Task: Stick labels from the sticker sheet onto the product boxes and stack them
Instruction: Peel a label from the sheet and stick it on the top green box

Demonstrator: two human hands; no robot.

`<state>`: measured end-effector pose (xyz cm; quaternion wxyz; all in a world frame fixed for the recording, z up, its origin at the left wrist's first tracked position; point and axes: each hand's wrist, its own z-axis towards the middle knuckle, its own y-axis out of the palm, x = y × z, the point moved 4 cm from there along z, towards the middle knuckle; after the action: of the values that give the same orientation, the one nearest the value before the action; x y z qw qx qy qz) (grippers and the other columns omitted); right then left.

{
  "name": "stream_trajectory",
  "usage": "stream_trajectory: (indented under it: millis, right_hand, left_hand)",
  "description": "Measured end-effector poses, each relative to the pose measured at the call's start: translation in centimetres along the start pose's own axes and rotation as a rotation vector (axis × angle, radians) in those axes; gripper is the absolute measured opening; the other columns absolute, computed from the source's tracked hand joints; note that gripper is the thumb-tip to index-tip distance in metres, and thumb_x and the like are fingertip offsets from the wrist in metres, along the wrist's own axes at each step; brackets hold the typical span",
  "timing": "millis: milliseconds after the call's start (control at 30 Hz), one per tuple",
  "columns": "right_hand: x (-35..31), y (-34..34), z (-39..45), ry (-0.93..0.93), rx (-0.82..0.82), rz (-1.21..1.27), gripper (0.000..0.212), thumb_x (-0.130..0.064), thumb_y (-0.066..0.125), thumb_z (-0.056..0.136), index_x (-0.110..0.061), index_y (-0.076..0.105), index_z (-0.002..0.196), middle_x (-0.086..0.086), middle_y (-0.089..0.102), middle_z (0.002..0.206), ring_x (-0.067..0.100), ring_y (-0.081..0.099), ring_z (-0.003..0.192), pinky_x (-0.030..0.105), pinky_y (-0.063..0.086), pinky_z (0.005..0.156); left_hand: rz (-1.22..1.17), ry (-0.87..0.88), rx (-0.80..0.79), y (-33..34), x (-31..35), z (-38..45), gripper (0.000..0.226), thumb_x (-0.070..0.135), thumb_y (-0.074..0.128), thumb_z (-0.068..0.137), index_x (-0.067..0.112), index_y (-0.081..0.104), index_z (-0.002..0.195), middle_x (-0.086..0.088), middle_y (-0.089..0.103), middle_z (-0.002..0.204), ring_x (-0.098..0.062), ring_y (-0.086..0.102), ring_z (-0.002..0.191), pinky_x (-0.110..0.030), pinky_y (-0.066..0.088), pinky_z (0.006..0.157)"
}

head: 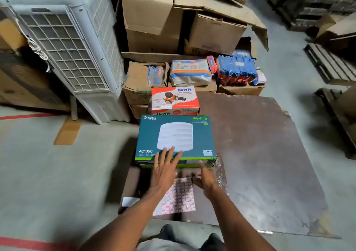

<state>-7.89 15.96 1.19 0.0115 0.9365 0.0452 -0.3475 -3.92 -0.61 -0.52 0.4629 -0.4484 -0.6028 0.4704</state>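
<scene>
A teal Wi-Fi product box [174, 135] lies flat on a brown board [260, 154], on top of another box whose green edge shows beneath it. My left hand [165, 168] reaches forward with straight, spread fingers whose tips touch the box's near top edge. Just in front of the box's near right corner hovers my right hand [205, 179], fingers loosely extended and holding nothing. The sticker sheet [179, 198] with red-bordered labels lies on the board under my wrists. Behind the teal box stand two stacked red-and-white Ikon boxes [174, 98].
A white air cooler [73, 48] stands at the left. Large cardboard cartons [183, 23] and packets of goods [192, 71] are piled behind the board. Dark pallets [331, 64] lie at the right. Crinkled clear plastic [220, 171] lies by the box's right corner.
</scene>
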Motion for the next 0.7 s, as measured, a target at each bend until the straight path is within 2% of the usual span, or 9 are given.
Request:
stream_trajectory:
  millis: [67, 167, 233, 333, 433, 467, 567, 700]
  right_hand:
    - [-0.4, 0.5, 0.5, 0.074, -0.016, 0.084, 0.030, -0.044, 0.051, 0.105, -0.015, 0.055, 0.095, 0.006, 0.054, 0.088, 0.022, 0.062, 0.074, 0.033, 0.052, 0.069]
    - [-1.6, 0.7, 1.1, 0.083, -0.038, 0.164, 0.027, -0.046, 0.050, 0.105, -0.022, 0.061, 0.112, 0.005, 0.059, 0.106, 0.023, 0.064, 0.091, 0.033, 0.056, 0.074]
    - [-2.4, 0.6, 1.6, 0.079, -0.027, 0.196, 0.028, -0.043, 0.050, 0.106, -0.019, 0.064, 0.109, 0.008, 0.065, 0.102, 0.022, 0.063, 0.088, 0.033, 0.056, 0.070]
    - [-3.4, 0.3, 2.4, 0.122, 0.005, 0.234, 0.031, -0.041, 0.051, 0.106, -0.012, 0.063, 0.113, 0.011, 0.066, 0.098, 0.024, 0.062, 0.083, 0.034, 0.054, 0.066]
    - [-3.5, 0.3, 3.6, 0.166, 0.011, 0.318, 0.035, -0.040, 0.054, 0.104, -0.012, 0.060, 0.124, 0.015, 0.066, 0.113, 0.024, 0.062, 0.088, 0.034, 0.055, 0.068]
    - [-3.5, 0.3, 3.9, 0.180, 0.012, 0.343, 0.034, -0.039, 0.054, 0.105, -0.012, 0.060, 0.124, 0.016, 0.066, 0.116, 0.024, 0.064, 0.089, 0.034, 0.055, 0.066]
    - [-4.0, 0.3, 4.5, 0.214, -0.001, 0.408, 0.024, -0.031, 0.052, 0.106, -0.011, 0.060, 0.118, 0.016, 0.067, 0.111, 0.027, 0.065, 0.088, 0.040, 0.055, 0.065]
    - [-4.6, 0.0, 4.2, 0.298, -0.017, 0.473, 0.020, -0.026, 0.052, 0.107, -0.011, 0.062, 0.099, 0.014, 0.067, 0.099, 0.027, 0.064, 0.085, 0.040, 0.053, 0.068]
  left_hand:
    - [0.049, 0.028, -0.032, 0.2, -0.2, 0.9, 0.105, 0.024, 0.083, 0.073, 0.035, 0.023, 0.158, -0.002, 0.028, 0.165, -0.034, 0.024, 0.152, -0.056, 0.019, 0.121]
    - [0.124, 0.058, -0.122, 0.9, -0.3, 1.8, 0.117, 0.018, 0.087, 0.065, 0.034, 0.019, 0.158, -0.004, 0.031, 0.163, -0.035, 0.029, 0.150, -0.056, 0.019, 0.120]
    - [0.147, 0.082, -0.139, 1.1, 0.0, 1.9, 0.119, 0.010, 0.084, 0.066, 0.033, 0.012, 0.159, -0.006, 0.031, 0.163, -0.035, 0.029, 0.150, -0.057, 0.021, 0.119]
    - [0.178, 0.095, -0.127, 1.2, 0.3, 2.1, 0.118, 0.001, 0.071, 0.073, 0.031, -0.002, 0.160, -0.010, 0.021, 0.167, -0.039, 0.020, 0.153, -0.060, 0.017, 0.120]
    - [0.225, 0.112, -0.109, 1.4, 0.6, 2.1, 0.113, 0.003, 0.067, 0.078, 0.031, -0.003, 0.162, -0.012, 0.011, 0.169, -0.043, 0.014, 0.153, -0.064, 0.016, 0.120]
    - [0.249, 0.127, -0.092, 1.3, 0.7, 2.0, 0.106, 0.002, 0.060, 0.081, 0.031, -0.003, 0.162, -0.012, 0.008, 0.169, -0.045, 0.012, 0.153, -0.066, 0.019, 0.118]
    - [0.291, 0.144, -0.069, 0.7, 0.9, 2.1, 0.092, -0.002, 0.033, 0.085, 0.036, -0.002, 0.161, -0.014, 0.004, 0.169, -0.053, 0.011, 0.150, -0.071, 0.028, 0.110]
    - [0.331, 0.142, -0.061, 0.5, 1.4, 2.7, 0.092, -0.005, 0.015, 0.082, 0.041, 0.001, 0.160, -0.014, 0.008, 0.169, -0.055, 0.015, 0.148, -0.075, 0.030, 0.105]
